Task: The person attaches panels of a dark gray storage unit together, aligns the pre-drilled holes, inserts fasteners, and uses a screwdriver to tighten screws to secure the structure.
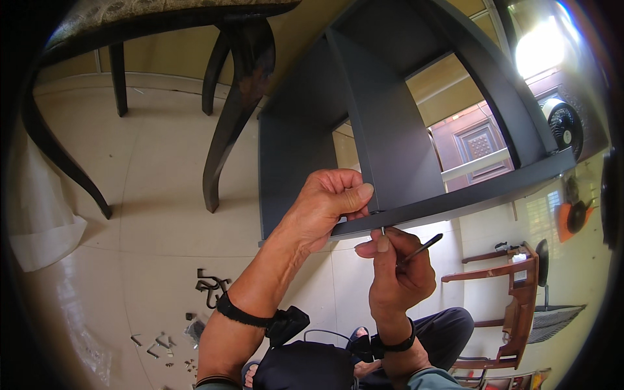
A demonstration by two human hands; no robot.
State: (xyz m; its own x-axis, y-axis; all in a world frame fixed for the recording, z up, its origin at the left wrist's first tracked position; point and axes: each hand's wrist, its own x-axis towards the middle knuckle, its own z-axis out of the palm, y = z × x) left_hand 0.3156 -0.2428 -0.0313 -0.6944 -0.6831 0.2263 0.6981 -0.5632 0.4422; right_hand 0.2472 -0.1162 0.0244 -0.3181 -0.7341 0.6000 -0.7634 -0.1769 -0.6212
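We have both hands at the near edge of a dark grey shelf unit (403, 123), which sits in front of us on the pale tiled floor (169, 227). Our left hand (335, 201) is closed over the near edge board (455, 195) of the shelf unit, right where an inner divider (377, 117) meets it; the thumb lies across the curled fingers, and we cannot tell whether anything small is tucked beneath it. Our right hand (400, 266), on the outer side of the shelf unit, pinches a short silvery bolt (383, 230) upright between thumb and fingers, its upper end at the edge board, though we cannot tell whether it has entered a hole. The same hand also keeps a slim dark tool (426, 246) slanting out between its fingers. To the left of the shelf unit stands a seat with curved black legs (237, 110); nearer us on that side, black hooks (211, 285), a clear plastic bag (194, 329) and loose metal fasteners (162, 341) lie on the floor. To the right of the shelf unit we see brown wooden furniture (520, 305), and beyond its far right corner, a black fan (564, 127).
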